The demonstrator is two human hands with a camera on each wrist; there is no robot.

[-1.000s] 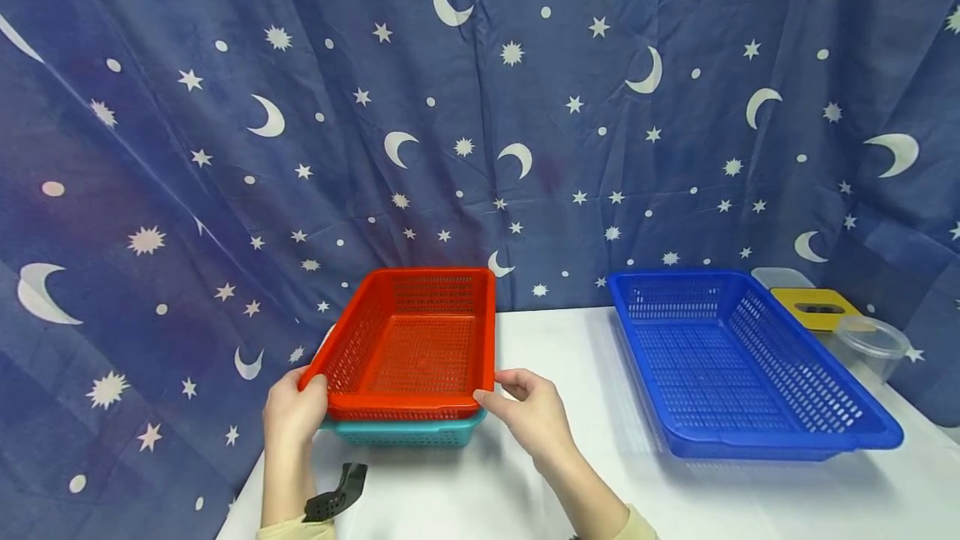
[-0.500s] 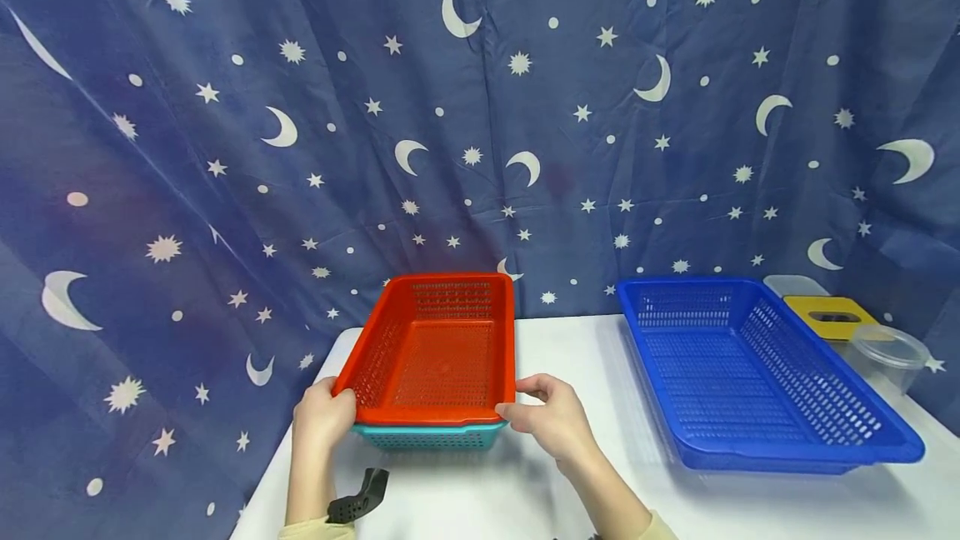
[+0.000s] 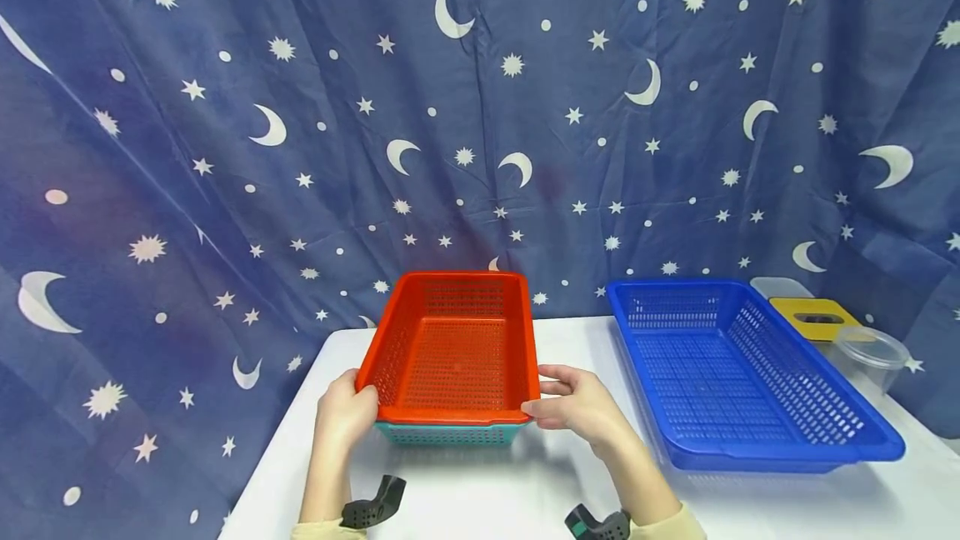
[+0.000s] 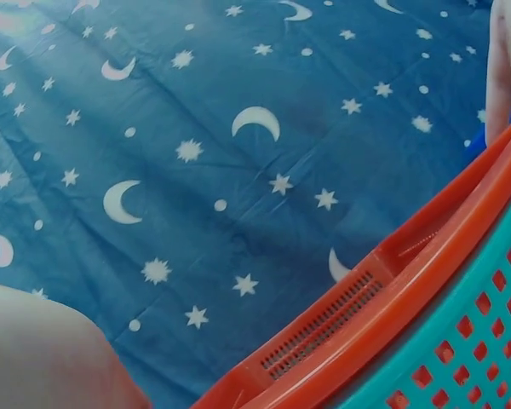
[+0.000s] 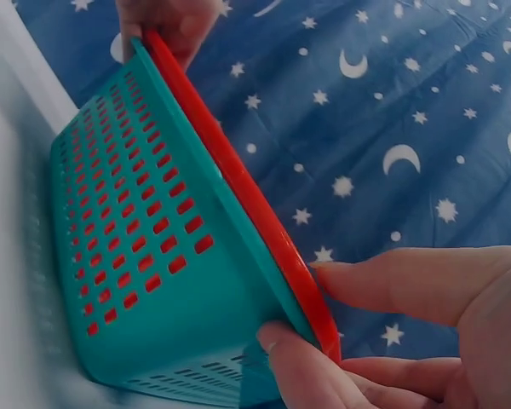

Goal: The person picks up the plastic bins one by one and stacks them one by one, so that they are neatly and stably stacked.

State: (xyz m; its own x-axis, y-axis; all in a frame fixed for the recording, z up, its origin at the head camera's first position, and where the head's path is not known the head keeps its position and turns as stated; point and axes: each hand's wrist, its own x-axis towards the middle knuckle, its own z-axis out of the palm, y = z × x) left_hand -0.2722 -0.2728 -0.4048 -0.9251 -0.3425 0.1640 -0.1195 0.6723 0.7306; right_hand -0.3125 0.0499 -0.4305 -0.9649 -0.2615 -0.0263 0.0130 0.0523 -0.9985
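Note:
A red perforated plastic basket (image 3: 459, 365) sits nested inside a teal one (image 3: 450, 435) on the left part of the white table. My left hand (image 3: 347, 413) grips the front-left corner, its thumb over the red rim. At the front-right corner my right hand (image 3: 577, 408) pinches the stacked rims. In the right wrist view, one fingertip (image 5: 330, 277) touches the red rim and another digit presses the teal basket (image 5: 170, 281) below. The left wrist view shows the red rim (image 4: 341, 341) lying close over the teal one. The red basket holds nothing.
A larger blue basket (image 3: 678, 432) stands to the right. Behind its right side are a yellow box with a slot (image 3: 813, 307), a lidded clear tub (image 3: 870, 357) and another pale lid-like piece (image 3: 780, 287). A blue star-and-moon curtain (image 3: 480, 107) hangs behind the white table (image 3: 450, 490).
Both hands have moved right with the stacked baskets, closer to the blue basket. The red basket now lines up better over the teal one, which stuck out unevenly beneath it earlier.

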